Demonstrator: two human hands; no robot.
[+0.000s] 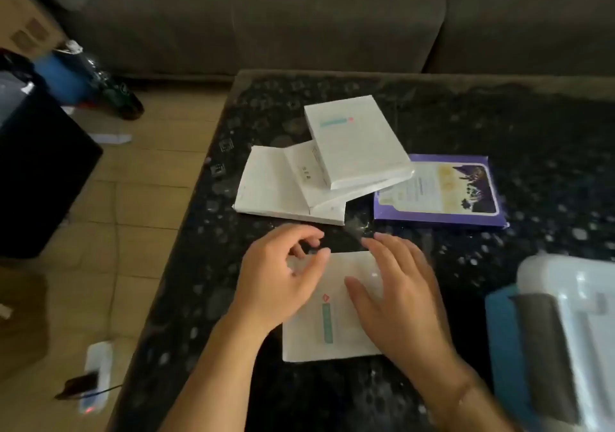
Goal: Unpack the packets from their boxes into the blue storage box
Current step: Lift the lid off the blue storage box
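A flat white box (pixel 327 323) with a green stripe lies on the dark speckled table (pixel 499 132) in front of me. My left hand (pixel 283 271) is at its far left corner, thumb and curled fingers pinching the box's far edge. My right hand (pixel 399 295) lies flat on the box's right half with straight fingers reaching past its far edge. A scrap of clear wrap (pixel 357 228) sits just beyond those fingertips. Three more white boxes (pixel 356 142) are stacked behind, beside a purple box (pixel 439 192). The blue storage box (pixel 506 348) stands at the right edge.
A white lid or tray (pixel 579 298) and a grey piece rest on the blue storage box. A grey sofa (pixel 266 18) runs behind the table. On the tiled floor to the left are a black bin (pixel 40 172), bottles and a power strip (pixel 95 375).
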